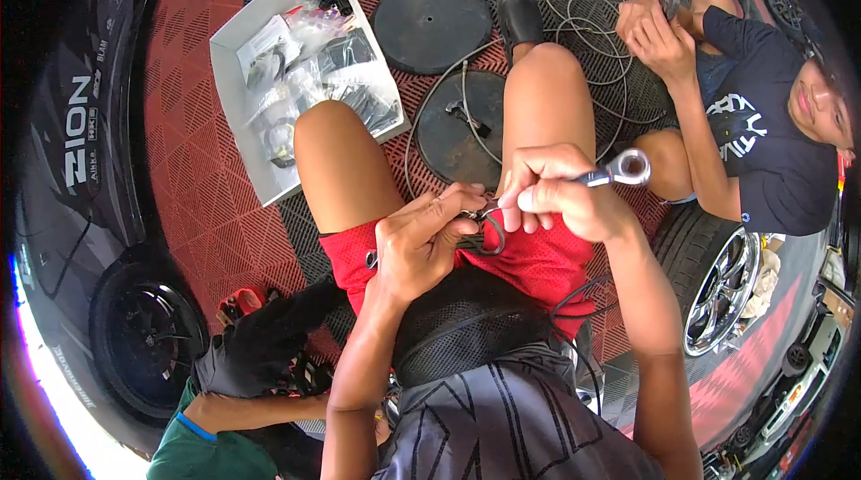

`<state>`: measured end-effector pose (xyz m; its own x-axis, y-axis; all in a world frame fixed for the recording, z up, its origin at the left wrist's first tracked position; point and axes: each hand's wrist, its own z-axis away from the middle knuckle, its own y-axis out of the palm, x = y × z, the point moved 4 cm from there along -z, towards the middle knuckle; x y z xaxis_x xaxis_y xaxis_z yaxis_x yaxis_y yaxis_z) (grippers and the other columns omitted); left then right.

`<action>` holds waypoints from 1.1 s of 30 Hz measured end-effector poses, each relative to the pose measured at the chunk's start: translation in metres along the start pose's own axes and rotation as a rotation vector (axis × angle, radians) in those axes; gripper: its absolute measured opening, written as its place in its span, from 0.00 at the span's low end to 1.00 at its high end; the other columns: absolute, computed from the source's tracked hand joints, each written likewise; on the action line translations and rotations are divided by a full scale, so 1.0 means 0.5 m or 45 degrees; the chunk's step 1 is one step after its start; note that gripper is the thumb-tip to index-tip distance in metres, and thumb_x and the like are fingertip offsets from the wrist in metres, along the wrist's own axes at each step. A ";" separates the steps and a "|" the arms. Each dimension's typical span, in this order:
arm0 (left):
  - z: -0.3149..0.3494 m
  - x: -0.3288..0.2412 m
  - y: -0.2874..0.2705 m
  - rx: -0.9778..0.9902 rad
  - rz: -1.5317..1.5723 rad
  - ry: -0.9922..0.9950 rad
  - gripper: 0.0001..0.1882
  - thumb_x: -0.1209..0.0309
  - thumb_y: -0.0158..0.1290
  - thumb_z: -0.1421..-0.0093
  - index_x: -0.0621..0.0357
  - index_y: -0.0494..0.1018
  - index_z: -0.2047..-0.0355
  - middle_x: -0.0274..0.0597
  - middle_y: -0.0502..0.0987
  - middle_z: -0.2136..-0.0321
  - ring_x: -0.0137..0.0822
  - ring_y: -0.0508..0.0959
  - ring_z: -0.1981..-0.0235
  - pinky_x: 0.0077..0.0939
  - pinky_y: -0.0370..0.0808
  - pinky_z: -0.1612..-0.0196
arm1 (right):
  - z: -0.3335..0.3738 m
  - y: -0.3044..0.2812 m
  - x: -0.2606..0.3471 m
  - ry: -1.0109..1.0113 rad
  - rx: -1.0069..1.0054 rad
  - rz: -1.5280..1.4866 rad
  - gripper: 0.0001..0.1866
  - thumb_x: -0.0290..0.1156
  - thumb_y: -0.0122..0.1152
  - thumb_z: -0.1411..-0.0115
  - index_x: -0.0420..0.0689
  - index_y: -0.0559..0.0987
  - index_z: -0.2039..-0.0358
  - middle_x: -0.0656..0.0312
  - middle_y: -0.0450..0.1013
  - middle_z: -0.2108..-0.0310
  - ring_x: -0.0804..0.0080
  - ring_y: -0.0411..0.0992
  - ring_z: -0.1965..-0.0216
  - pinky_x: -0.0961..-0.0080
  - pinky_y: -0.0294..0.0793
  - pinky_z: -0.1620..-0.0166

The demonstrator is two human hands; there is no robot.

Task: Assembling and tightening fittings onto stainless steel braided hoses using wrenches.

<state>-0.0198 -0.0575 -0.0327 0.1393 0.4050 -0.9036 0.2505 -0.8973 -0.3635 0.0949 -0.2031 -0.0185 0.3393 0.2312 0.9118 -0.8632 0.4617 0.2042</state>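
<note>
My right hand (567, 197) is closed around a ratchet wrench (594, 178), its shiny ring end pointing up and to the right. Over my lap, my left hand (418, 245) pinches a small metal fitting (477, 214) with a thin dark line (491, 247) looping below it. The fingertips of both hands almost meet at this fitting. A small metal end (371, 259) sticks out at the left side of my left hand; I cannot make out what it belongs to.
Beyond my knees stand a white box (230, 95) of bagged parts and round black discs (430, 14). A coiled hose (574, 27) lies by a seated person (762, 121). A wheel (717, 292) is right, a dark car (81, 211) left, another person (224, 435) lower left.
</note>
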 end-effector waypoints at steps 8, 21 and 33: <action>-0.002 0.006 0.007 0.017 0.027 -0.001 0.11 0.82 0.60 0.49 0.66 0.78 0.63 0.49 0.82 0.63 0.41 0.83 0.62 0.28 0.80 0.60 | -0.044 -0.032 -0.020 0.116 0.164 -0.246 0.09 0.28 0.51 0.46 0.34 0.73 0.73 0.48 0.75 0.78 0.72 0.72 0.84 0.85 0.68 0.83; 0.004 0.008 0.019 -0.003 0.047 -0.033 0.09 0.80 0.60 0.47 0.68 0.77 0.64 0.52 0.82 0.63 0.41 0.83 0.64 0.27 0.78 0.62 | -0.118 -0.051 -0.097 0.487 0.360 -0.809 0.11 0.28 0.44 0.50 0.33 0.73 0.77 0.47 0.72 0.84 0.62 0.74 0.88 0.81 0.67 0.90; -0.016 0.020 -0.001 -0.033 0.046 -0.120 0.09 0.79 0.58 0.44 0.65 0.78 0.62 0.47 0.82 0.62 0.40 0.83 0.61 0.27 0.78 0.59 | -0.040 -0.040 0.005 0.278 0.139 -0.152 0.09 0.27 0.50 0.41 0.36 0.76 0.68 0.52 0.77 0.77 0.77 0.71 0.87 0.88 0.64 0.86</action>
<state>-0.0109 -0.0518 -0.0399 0.0582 0.3529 -0.9339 0.2720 -0.9057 -0.3253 0.1206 -0.1947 -0.0275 0.5033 0.3652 0.7832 -0.8435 0.4042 0.3536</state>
